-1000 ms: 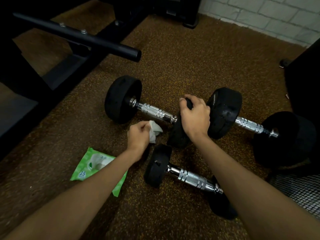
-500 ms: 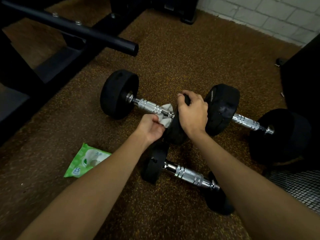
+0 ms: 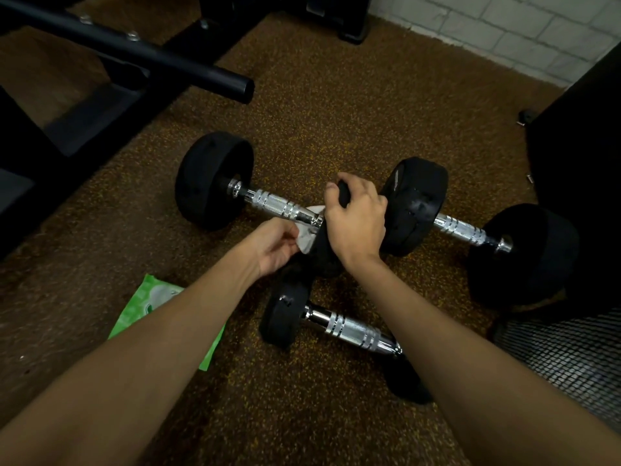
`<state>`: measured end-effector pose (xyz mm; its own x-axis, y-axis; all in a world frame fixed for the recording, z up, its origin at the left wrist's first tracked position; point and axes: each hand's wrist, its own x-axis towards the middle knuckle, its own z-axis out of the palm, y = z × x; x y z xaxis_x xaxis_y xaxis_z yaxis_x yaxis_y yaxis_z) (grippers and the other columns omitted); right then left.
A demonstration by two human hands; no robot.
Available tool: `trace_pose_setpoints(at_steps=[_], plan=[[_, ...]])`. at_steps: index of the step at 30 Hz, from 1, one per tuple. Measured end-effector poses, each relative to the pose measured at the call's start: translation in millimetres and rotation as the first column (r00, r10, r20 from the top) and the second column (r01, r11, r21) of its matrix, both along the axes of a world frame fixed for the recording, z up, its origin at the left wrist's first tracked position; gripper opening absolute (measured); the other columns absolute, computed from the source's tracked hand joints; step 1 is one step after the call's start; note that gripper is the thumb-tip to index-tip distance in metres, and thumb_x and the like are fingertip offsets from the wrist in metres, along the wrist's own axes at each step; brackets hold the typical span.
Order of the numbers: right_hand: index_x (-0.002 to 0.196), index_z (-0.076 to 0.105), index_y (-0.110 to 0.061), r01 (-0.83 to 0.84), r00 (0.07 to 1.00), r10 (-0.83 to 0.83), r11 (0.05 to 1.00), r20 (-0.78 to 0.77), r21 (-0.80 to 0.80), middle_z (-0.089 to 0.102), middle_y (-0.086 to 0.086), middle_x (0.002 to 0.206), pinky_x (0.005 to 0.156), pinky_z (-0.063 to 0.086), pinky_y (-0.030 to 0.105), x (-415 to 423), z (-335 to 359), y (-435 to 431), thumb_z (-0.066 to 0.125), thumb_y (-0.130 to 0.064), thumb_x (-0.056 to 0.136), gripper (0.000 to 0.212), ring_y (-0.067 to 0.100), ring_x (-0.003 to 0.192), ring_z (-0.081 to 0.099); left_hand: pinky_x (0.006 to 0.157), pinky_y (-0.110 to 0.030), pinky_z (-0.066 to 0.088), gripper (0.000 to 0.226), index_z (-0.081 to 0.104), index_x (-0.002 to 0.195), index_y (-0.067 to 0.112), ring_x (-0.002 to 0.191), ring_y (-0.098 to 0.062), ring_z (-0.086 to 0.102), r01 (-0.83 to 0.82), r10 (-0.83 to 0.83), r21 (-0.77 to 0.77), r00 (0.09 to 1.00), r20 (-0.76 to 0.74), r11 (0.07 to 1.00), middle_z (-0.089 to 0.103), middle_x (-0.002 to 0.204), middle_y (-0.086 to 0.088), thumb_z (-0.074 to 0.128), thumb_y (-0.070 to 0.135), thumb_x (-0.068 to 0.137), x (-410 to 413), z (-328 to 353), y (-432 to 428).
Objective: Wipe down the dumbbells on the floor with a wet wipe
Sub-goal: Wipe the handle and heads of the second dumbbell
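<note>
A black rack bar (image 3: 134, 52) crosses the far left above the brown speckled floor (image 3: 336, 105); nearer, a green wipe packet (image 3: 144, 307) lies flat, partly hidden under the left forearm; the left dumbbell (image 3: 275, 203) rests on the floor, its chrome handle running rightward; the left hand (image 3: 275, 245) pinches a white wet wipe (image 3: 307, 238) against the handle's right end; the right hand (image 3: 358, 223) is clenched over that dumbbell's black right head; below it, a near dumbbell (image 3: 349, 327) lies on the floor; a right dumbbell (image 3: 460, 228) sits just beside the gripped head; dark mesh (image 3: 571, 358) shows at the lower right
</note>
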<state>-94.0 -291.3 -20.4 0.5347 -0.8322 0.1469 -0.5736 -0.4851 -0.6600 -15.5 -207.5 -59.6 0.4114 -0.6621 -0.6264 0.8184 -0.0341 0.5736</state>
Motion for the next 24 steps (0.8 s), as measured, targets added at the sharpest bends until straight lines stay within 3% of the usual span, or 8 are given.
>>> trace_pose_setpoints(at_steps=[5,9,13,19,24], plan=[[0.127,0.056,-0.027,0.004,1.0,-0.004,1.0,0.001,-0.014,0.053,-0.003,0.131,0.091,0.035,0.031,-1,0,1,0.046,-0.041,0.093,0.039,0.023,0.121,0.041,0.055,-0.024,0.057,0.034,0.055,0.089,-0.002,0.075,-0.022,0.06,-0.01,0.009,0.036,1.0,0.024,0.999,0.061,0.088,-0.016,0.024,-0.015,0.085,-2,8,6],[0.129,0.055,-0.027,-0.004,1.0,0.004,1.0,-0.011,-0.01,0.052,-0.003,0.133,0.089,0.036,0.032,-1,1,2,0.045,-0.042,0.094,0.04,0.023,0.122,0.039,0.067,-0.031,0.056,0.036,0.055,0.09,-0.002,0.08,-0.024,0.061,0.004,-0.004,0.04,1.0,0.003,0.999,0.061,0.091,-0.017,0.023,-0.016,0.084,-1,16,10],[0.129,0.055,-0.027,0.003,1.0,-0.003,1.0,-0.012,0.006,0.051,-0.003,0.134,0.091,0.036,0.033,0,1,1,0.045,-0.042,0.093,0.04,0.024,0.123,0.039,0.059,-0.027,0.057,0.037,0.055,0.086,-0.002,0.078,-0.024,0.06,0.022,-0.023,0.056,0.999,0.031,0.998,0.06,0.088,-0.016,0.021,-0.016,0.084,-2,25,13],[0.128,0.056,-0.027,0.013,1.0,-0.013,1.0,-0.013,0.004,0.052,-0.002,0.134,0.089,0.036,0.032,1,1,-1,0.045,-0.042,0.093,0.04,0.025,0.122,0.041,0.076,-0.039,0.05,0.037,0.053,0.083,-0.002,0.076,-0.025,0.059,-0.02,0.017,0.069,0.999,0.047,0.997,0.059,0.086,-0.017,0.019,-0.015,0.085,-4,38,16],[0.129,0.056,-0.028,0.016,1.0,-0.016,1.0,-0.015,0.008,0.052,-0.003,0.134,0.087,0.034,0.031,2,1,-1,0.045,-0.042,0.093,0.04,0.024,0.122,0.041,0.057,-0.038,0.056,0.031,0.053,0.088,-0.004,0.075,-0.028,0.061,-0.113,0.11,0.05,0.992,0.067,0.992,0.06,0.091,-0.021,0.025,-0.017,0.083,-3,50,19]])
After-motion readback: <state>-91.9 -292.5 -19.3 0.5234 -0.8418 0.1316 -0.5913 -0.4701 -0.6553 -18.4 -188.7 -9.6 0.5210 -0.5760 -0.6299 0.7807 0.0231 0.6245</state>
